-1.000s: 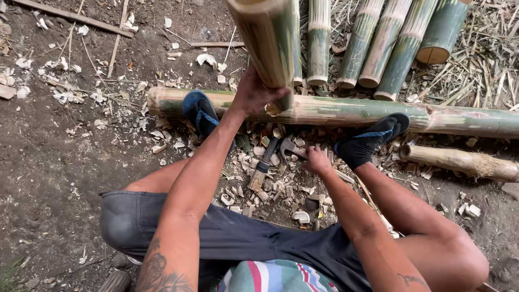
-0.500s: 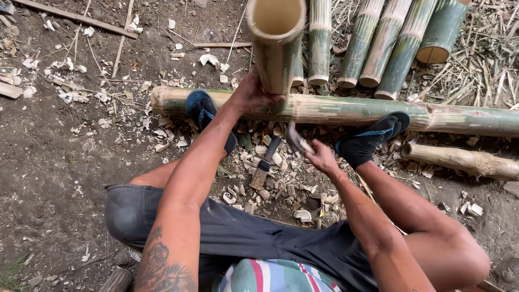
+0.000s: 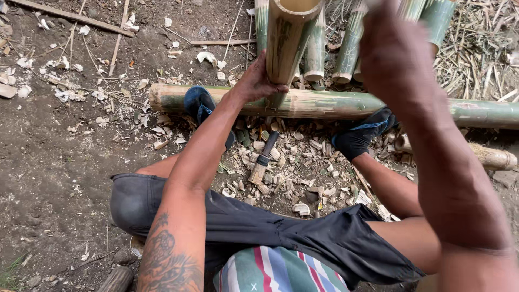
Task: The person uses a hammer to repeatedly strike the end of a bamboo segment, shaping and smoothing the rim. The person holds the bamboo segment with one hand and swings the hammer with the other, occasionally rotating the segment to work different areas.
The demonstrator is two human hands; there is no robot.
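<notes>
I sit on the ground with my legs apart. My left hand (image 3: 254, 81) grips the lower part of an upright bamboo tube (image 3: 286, 38), whose foot rests on a long green bamboo pole (image 3: 335, 104) lying across in front of me. My right hand (image 3: 394, 54) is raised high and close to the camera, blurred, its back toward me and the fingers closed. Whatever it grips is cut off by the top edge; earlier frames showed a dark curved tool in it. A knife with a wooden handle (image 3: 262, 159) lies on the chips between my legs.
My feet in dark shoes (image 3: 200, 103) (image 3: 359, 135) press against the lying pole. Several cut bamboo lengths (image 3: 351, 48) lean behind it. A paler log (image 3: 486, 157) lies at the right. Pale bamboo chips (image 3: 292, 167) cover the soil, and thin sticks (image 3: 70, 16) lie at the far left.
My right hand left the chip pile near the knife, picked up a dark curved tool and swung up to the top right. The left hand keeps its hold on the upright tube.
</notes>
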